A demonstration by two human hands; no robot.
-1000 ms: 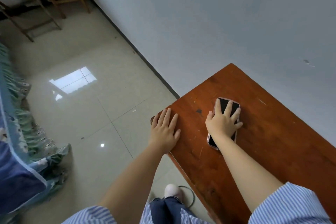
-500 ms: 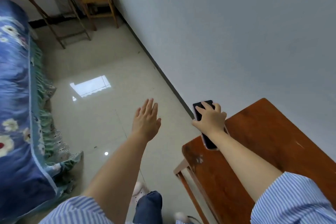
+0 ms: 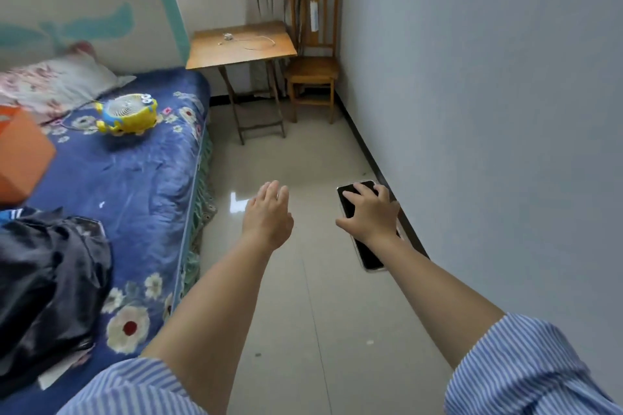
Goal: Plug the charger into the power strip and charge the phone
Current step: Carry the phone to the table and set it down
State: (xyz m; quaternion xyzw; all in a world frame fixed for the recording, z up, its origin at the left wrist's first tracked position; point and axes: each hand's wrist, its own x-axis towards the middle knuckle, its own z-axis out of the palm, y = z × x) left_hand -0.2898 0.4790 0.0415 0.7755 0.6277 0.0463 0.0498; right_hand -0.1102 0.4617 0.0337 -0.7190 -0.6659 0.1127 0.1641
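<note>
The right hand (image 3: 371,212) grips the phone (image 3: 365,246) from above, screen up, so the phone lies under its palm and fingers, near the wall (image 3: 488,111), while the left hand (image 3: 268,216) hangs open and empty, well apart from the phone.

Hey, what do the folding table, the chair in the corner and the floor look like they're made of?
Folding table: looks like wood, smooth light-brown top with a faint sheen. Chair: also wood by its look, honey-coloured slats and seat, probably varnished. Floor: glossy pale tiles, likely ceramic; grout lines show and the window light reflects off it.
</note>
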